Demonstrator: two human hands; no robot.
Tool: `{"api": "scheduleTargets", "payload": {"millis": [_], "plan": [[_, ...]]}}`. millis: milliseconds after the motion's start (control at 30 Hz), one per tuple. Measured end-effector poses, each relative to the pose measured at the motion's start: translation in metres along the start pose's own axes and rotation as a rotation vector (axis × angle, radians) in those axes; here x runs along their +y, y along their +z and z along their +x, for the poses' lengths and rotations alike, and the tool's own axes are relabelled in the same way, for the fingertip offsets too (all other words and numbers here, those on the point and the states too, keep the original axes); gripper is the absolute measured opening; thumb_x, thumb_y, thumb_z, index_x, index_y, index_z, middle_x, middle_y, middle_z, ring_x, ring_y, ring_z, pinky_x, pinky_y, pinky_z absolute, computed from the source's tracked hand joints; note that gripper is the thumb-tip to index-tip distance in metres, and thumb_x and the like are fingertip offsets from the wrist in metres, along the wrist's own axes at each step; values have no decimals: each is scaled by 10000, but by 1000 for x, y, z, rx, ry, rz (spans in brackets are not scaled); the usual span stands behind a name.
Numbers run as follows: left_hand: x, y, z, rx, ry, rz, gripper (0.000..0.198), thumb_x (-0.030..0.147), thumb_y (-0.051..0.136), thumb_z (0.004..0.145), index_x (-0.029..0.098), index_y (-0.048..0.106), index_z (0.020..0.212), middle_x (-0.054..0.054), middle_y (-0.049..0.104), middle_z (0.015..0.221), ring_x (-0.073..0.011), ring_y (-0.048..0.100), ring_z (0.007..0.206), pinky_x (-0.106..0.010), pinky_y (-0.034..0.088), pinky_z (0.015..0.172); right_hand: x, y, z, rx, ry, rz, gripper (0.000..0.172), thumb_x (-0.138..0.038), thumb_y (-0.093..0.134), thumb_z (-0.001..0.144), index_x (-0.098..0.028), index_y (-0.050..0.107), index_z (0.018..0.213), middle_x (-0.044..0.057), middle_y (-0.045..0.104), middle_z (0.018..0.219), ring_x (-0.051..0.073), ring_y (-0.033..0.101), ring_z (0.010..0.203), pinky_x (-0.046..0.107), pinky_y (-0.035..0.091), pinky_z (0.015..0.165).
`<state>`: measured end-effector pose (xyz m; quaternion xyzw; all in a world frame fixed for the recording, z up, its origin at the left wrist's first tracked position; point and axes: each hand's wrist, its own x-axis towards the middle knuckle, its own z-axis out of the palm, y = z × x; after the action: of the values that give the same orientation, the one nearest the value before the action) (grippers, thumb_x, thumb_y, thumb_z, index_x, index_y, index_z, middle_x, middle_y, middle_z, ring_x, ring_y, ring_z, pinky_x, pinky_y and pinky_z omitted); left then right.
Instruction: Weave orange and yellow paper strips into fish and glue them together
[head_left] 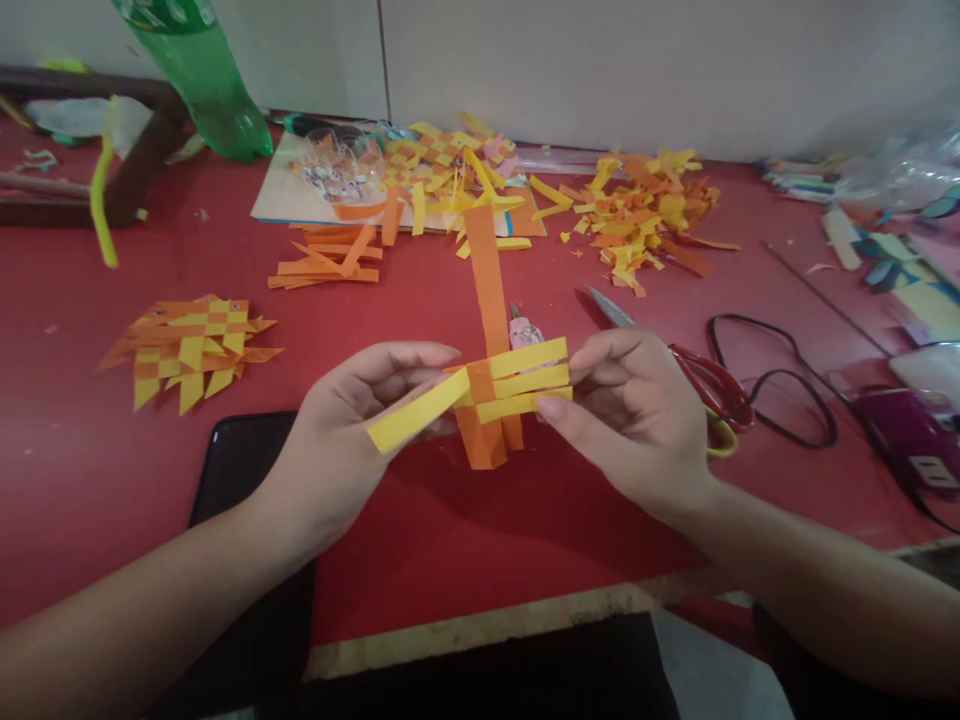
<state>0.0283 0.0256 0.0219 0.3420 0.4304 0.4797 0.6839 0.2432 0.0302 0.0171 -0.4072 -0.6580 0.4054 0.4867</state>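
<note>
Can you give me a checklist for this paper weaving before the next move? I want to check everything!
1. Left hand holding the paper weave: ok, at its left side.
2. Right hand on the yellow strips: ok, at their right ends.
3. Yellow strips edge to edge on the right: not ok, gaps show between them.
4. Scissors apart from the weave: ok, lying beyond the right hand, partly hidden.
5. Phone free of the left forearm: cannot tell, the arm covers part of it.
6. Woven paper fish out of the way: ok, off to the left.
</note>
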Motion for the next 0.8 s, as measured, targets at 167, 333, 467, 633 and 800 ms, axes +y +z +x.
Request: {"api": "scheduleTargets", "payload": {"millis": [167, 333, 467, 633, 800], "plan": [[-3, -1, 2, 3, 30, 82, 143, 230, 845, 752, 242, 747, 856, 27, 740, 787, -90, 699, 749, -138, 573, 715, 6, -2, -3, -10, -27, -117, 258, -167, 686, 844, -254, 515, 1016, -25, 630, 821, 127, 645, 699, 255, 543, 575], [-3, 3, 0, 9, 107, 258, 148, 205, 842, 749, 230, 723, 833, 42, 708, 722, -69, 681, 682, -112, 549, 657, 3, -7, -3, 95, -535, -539, 480, -281, 876, 643, -286, 596, 1033, 43, 630, 954, 261, 625, 904, 458, 510, 816], [-1, 5, -6, -35, 118, 306, 153, 196, 840, 741, 227, 711, 817, 42, 723, 738, -77, 699, 700, -106, 552, 643, -5, -7, -1, -14, -532, -556, 392, -364, 828, 715, -307, 600, 1028, 23, 654, 839, 239, 616, 765, 453, 479, 740], [-1, 5, -6, -55, 122, 308, 152, 189, 840, 734, 220, 709, 802, 32, 735, 744, -90, 710, 702, -124, 574, 659, -9, -8, 3, 22, -408, -536, 188, -343, 776, 758, -288, 656, 891, 25, 646, 829, 221, 621, 775, 417, 501, 718], [-1, 6, -6, -99, 111, 310, 150, 177, 838, 734, 205, 706, 800, 13, 751, 766, -120, 733, 721, -159, 600, 670, -15, -11, 2, -74, -322, -412, 111, -194, 697, 820, -263, 614, 796, 29, 656, 884, 190, 653, 789, 369, 556, 674]]}}
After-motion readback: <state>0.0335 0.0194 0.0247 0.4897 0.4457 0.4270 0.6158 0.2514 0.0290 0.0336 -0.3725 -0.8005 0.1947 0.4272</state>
